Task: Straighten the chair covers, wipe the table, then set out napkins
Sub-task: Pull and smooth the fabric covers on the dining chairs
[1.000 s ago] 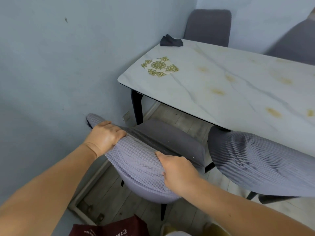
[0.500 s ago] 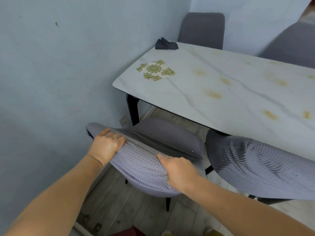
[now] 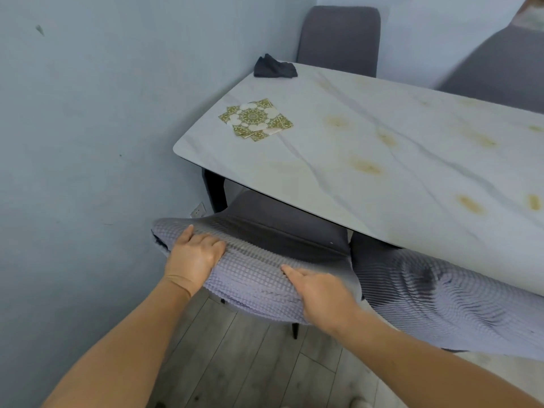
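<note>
Smoothing the chair cover [image 3: 259, 275] is the step in hand, the first of the three the task names. Both hands lie on top of the back of the chair nearest the table's corner. The left hand [image 3: 194, 254] sits toward the wall end of the chair back, fingers bent over the top edge so their tips are hidden; whether they pinch the fabric or only press it I cannot tell. The right hand [image 3: 321, 293] rests flat on the cover toward the neighbouring chair, fingers fairly straight and pointing along the fabric, holding nothing.

The cover looks bunched near the wall end, where a dark gap shows under its edge, so my judgement is that the fabric is not yet seated there. The next move would call for drawing that end down over the chair back while the other hand keeps the cloth from sliding. The second chair cover [image 3: 441, 298], just beside the first and partly under the table's edge, also shows ripples and probably needs the same.

On the table [image 3: 382, 178], yellowish stains run along the middle, unwiped. A dark cloth [image 3: 275, 67] lies at the far corner by the wall, and the napkins [image 3: 254, 119] sit in a stack nearer the close corner, not yet laid out.
</note>
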A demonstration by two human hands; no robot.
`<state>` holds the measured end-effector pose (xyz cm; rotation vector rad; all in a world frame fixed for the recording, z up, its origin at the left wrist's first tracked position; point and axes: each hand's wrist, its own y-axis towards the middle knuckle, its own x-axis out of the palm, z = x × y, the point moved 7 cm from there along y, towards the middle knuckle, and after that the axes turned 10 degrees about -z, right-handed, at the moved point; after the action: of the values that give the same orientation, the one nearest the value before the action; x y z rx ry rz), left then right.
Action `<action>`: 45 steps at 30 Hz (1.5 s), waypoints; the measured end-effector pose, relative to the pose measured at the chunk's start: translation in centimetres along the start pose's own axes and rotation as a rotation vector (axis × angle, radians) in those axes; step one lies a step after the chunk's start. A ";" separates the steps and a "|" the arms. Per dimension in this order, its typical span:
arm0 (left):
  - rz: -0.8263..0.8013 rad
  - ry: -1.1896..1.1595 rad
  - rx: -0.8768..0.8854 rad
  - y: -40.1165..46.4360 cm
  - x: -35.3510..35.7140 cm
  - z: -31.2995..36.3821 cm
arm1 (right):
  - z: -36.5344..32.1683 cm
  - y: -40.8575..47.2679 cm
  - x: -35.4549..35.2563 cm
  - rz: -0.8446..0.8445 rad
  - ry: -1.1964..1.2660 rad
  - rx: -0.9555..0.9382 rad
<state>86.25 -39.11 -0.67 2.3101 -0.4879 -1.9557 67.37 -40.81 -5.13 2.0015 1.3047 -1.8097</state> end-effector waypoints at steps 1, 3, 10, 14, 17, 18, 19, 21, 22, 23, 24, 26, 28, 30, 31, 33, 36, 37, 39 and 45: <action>-0.001 0.005 -0.002 0.1 0.3 -0.4 | -0.3 0.4 0.1 -0.002 0.007 -0.006; 0.003 0.002 0.001 0.5 0.8 -1.2 | -0.4 1.2 -0.1 0.008 0.018 -0.007; 0.036 0.010 0.033 3.7 1.3 -2.9 | 1.0 3.4 -2.3 0.085 0.011 0.052; 0.040 0.008 0.049 5.0 2.4 -3.1 | 1.7 4.6 -2.5 0.075 0.036 0.072; 0.066 0.004 0.060 6.0 2.9 -3.2 | 2.6 5.0 -3.1 0.093 0.045 0.082; 0.074 0.005 0.068 6.3 3.0 -3.4 | 2.7 5.1 -3.3 0.104 0.053 0.084; 0.076 0.001 0.075 6.5 3.1 -3.6 | 2.6 5.3 -3.5 0.119 0.058 0.085; 0.064 -0.001 0.088 6.8 3.5 -4.1 | 2.3 5.5 -3.7 0.144 0.059 0.082; 0.055 0.006 0.096 6.9 3.7 -4.2 | 2.1 5.7 -3.6 0.146 0.060 0.080; 0.046 0.011 0.101 6.9 3.9 -4.3 | 2.1 5.9 -3.4 0.141 0.059 0.080; 0.041 0.010 0.100 6.9 4.2 -4.4 | 2.1 6.1 -3.4 0.139 0.057 0.079; 0.038 0.000 0.078 7.1 4.3 -4.6 | 2.3 6.3 -3.6 0.135 0.046 0.066; 0.033 -0.023 0.042 7.1 4.4 -4.7 | 2.3 6.5 -3.7 0.097 0.047 0.043; 0.016 -0.060 0.019 6.8 4.4 -4.6 | 2.2 6.7 -3.6 0.045 0.044 0.025; 0.007 -0.071 0.018 6.7 4.4 -4.5 | 2.2 6.8 -3.5 0.020 0.046 0.020; -0.010 -0.082 0.017 6.6 4.4 -4.5 | 2.2 7.1 -3.2 -0.019 0.061 0.014; -0.018 -0.079 0.005 6.4 4.4 -4.3 | 2.3 7.5 -2.7 -0.061 0.103 -0.005; -0.029 -0.072 -0.002 6.4 4.4 -4.2 | 2.4 7.6 -2.6 -0.074 0.118 -0.017; -0.056 -0.064 -0.025 6.4 4.3 -4.0 | 2.5 7.8 -2.5 -0.086 0.149 -0.047; -0.147 -0.029 -0.077 6.5 4.4 -3.7 | 2.4 7.8 -2.4 -0.066 0.202 -0.104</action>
<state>89.20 -47.07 -2.46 2.3341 -0.2459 -2.0342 71.05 -48.29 -7.04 2.1542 1.5030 -1.5623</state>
